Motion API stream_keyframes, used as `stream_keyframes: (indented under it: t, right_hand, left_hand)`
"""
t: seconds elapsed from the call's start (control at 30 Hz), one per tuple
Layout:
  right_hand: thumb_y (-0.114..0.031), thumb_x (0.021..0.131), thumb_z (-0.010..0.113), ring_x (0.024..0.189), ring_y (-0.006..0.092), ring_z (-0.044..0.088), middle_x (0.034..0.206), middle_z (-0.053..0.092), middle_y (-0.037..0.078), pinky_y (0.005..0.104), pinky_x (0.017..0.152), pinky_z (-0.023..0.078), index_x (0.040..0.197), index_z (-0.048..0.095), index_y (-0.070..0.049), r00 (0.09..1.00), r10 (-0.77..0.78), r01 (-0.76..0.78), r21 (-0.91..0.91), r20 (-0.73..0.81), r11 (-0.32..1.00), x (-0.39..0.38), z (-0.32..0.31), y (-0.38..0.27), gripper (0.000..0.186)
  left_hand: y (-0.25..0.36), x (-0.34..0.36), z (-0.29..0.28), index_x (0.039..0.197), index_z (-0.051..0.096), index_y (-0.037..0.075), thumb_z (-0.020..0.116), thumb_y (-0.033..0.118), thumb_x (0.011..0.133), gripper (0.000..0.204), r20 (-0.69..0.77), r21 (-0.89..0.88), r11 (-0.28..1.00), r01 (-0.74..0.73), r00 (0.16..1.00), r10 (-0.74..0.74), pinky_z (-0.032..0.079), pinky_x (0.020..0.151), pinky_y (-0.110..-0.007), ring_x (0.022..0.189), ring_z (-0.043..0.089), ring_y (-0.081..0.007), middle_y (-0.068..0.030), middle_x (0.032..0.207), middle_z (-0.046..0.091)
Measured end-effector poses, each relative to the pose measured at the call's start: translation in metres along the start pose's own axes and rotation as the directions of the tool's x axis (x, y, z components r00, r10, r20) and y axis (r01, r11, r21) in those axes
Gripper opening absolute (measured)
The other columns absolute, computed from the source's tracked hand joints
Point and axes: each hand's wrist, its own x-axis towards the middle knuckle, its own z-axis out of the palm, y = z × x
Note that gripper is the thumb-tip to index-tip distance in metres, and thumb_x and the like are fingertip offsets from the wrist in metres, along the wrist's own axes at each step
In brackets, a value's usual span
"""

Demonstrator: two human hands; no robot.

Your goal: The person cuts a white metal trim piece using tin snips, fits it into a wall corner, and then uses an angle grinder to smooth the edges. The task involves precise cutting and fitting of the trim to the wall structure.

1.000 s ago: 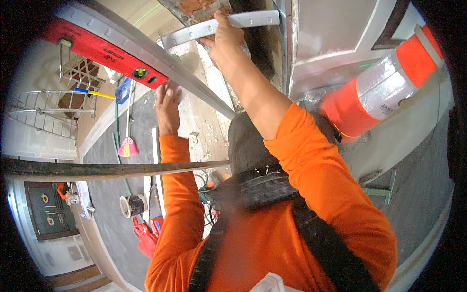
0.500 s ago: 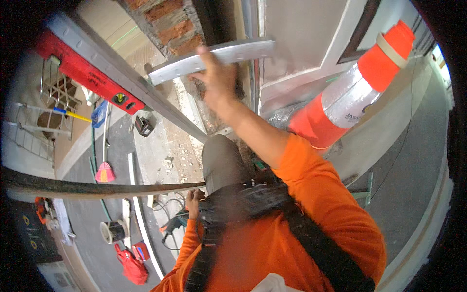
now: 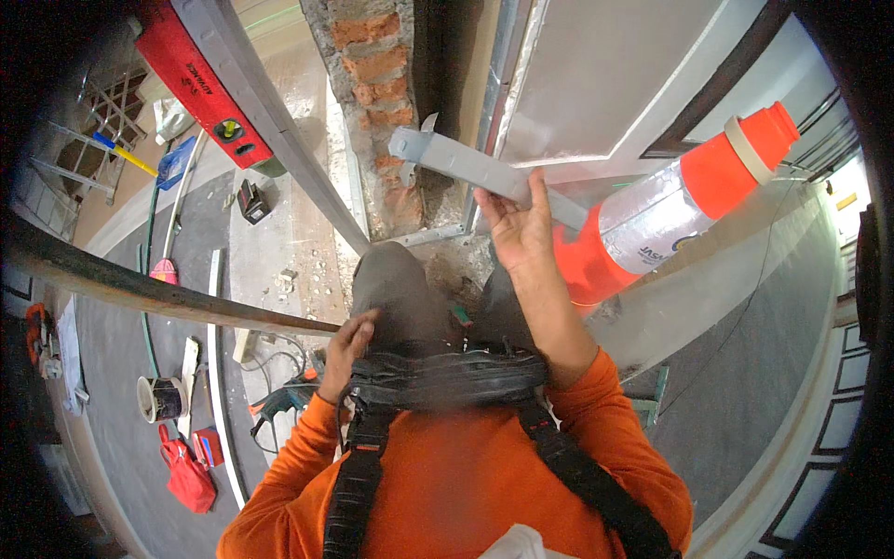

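My right hand point(image 3: 521, 228) is raised ahead of my waist and grips a short grey metal channel point(image 3: 466, 163), thumb on one side and fingers on the other. The channel slants, its far-left end in front of the exposed brick column point(image 3: 377, 88), with bent flaps at that end. Low beside my thigh is my left hand point(image 3: 347, 349), fingers curled together by the end of a dark wooden bar point(image 3: 186, 296); whether it holds anything is hidden. To the left, a red spirit level point(image 3: 209, 93) rests along an upright grey metal profile point(image 3: 289, 140).
An orange and white traffic cone point(image 3: 643, 219) stands close at my right. On the floor at left lie a corded power tool point(image 3: 284, 401), a white strip point(image 3: 216, 363), a red bag point(image 3: 184, 473), a tape-like roll point(image 3: 160, 399) and a black battery-like block point(image 3: 251, 202). Rubble litters the floor ahead.
My right hand has drawn back and to the right with the channel, which has turned to slope the other way. My left hand has risen a little along my thigh. The view has shifted.
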Motion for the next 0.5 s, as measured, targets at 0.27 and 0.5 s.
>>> stream_keyframes:
  t: [0.27,0.5]
  right_hand:
    - [-0.044,0.098,0.060,0.107,0.0307,0.065,0.114,0.063,0.016,0.0444,0.087,0.061,0.125,0.053,-0.001,0.935,0.310,-0.301,-0.080,0.169,0.950,-0.009,-0.022,0.048,0.051]
    - [-0.033,0.093,0.066,0.094,0.0294,0.070,0.101,0.071,0.015,0.0446,0.085,0.057,0.110,0.067,0.000,0.814,0.558,0.030,-0.970,0.163,0.240,-0.007,-0.127,0.024,0.038]
  left_hand:
    - [0.118,0.120,0.082,0.147,0.040,0.001,0.076,0.024,0.089,0.072,-0.028,-0.238,0.877,-0.417,0.906,0.423,0.036,0.113,-0.039,0.134,0.048,-0.0269,-0.0146,0.144,0.049]
    - [0.162,0.141,0.041,0.110,0.061,0.002,0.073,0.029,0.093,0.034,-0.500,-0.383,0.525,-0.760,0.648,0.574,0.048,0.085,-0.032,0.095,0.062,-0.0157,-0.0075,0.105,0.066]
